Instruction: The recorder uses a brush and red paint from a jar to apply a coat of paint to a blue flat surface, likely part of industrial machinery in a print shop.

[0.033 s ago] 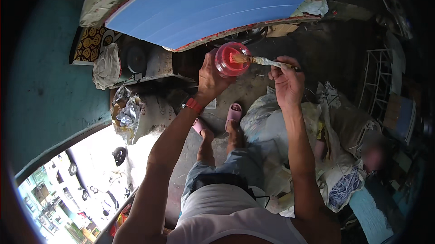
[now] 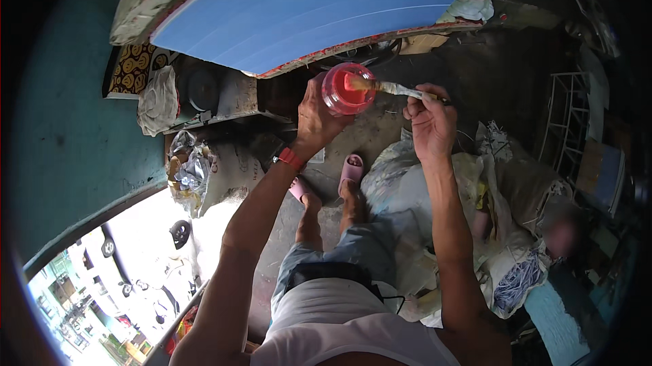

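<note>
My left hand (image 2: 320, 116) grips a clear jar (image 2: 331, 97) from its left side, fingers wrapped around it. Red-pink paint (image 2: 350, 97) shows inside. From the right, my right hand (image 2: 433, 121) pinches the handle of a paintbrush (image 2: 394, 88), its pale bristles inside the jar's mouth and stained by the paint. Both hands are held out in front of me, just short of a large blue panel (image 2: 319, 12) with a red-smeared near edge. The far end of the brush handle is partly hidden by my fingers.
Stuffed pale sacks (image 2: 421, 186) lie on the floor to my right, near a white wire rack (image 2: 567, 111). On the left stand a cluttered shelf (image 2: 238, 97), a bag of crumpled plastic (image 2: 190, 172) and a teal wall (image 2: 68, 128). Bright daylight enters at the lower left.
Very little differs. The brush's bristles sit slightly farther from me inside the jar, and the view has shifted a touch. Both hands keep their hold.
</note>
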Motion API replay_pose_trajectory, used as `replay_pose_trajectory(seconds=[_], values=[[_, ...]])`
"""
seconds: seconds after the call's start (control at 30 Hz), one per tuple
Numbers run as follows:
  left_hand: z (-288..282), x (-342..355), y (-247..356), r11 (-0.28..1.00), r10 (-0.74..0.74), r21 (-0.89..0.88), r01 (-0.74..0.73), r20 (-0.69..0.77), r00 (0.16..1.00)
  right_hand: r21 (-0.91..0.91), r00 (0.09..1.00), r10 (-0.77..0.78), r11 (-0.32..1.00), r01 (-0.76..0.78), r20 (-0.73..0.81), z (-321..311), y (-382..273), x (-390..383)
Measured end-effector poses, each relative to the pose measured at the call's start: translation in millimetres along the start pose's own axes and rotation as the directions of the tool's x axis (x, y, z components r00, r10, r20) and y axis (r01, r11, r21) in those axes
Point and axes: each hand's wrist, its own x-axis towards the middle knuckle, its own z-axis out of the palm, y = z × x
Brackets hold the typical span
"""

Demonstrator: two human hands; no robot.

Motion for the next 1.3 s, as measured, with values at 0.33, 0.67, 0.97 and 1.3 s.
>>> replay_pose_trajectory(seconds=[0.33,0.67,0.97,1.3], values=[[41,9,-14,0.991,-0.048,-0.125,0.045,-0.016,0.999,0.223,0.934,0.252,0.955,-0.197,-0.253,-41,42,31],[61,21,-21,0.965,-0.091,-0.249,0.083,-0.019,0.996,0.383,0.968,0.247,0.898,-0.214,-0.039,-55,37,48],[69,2,-22,0.971,-0.122,-0.207,0.117,-0.013,0.992,-0.21,0.909,-0.346,0.894,0.395,0.234,-53,4,80],[60,-37,-33,0.956,-0.27,-0.093,0.278,0.086,0.959,-0.326,0.815,-0.578,0.763,0.558,0.043,-64,-4,59]])
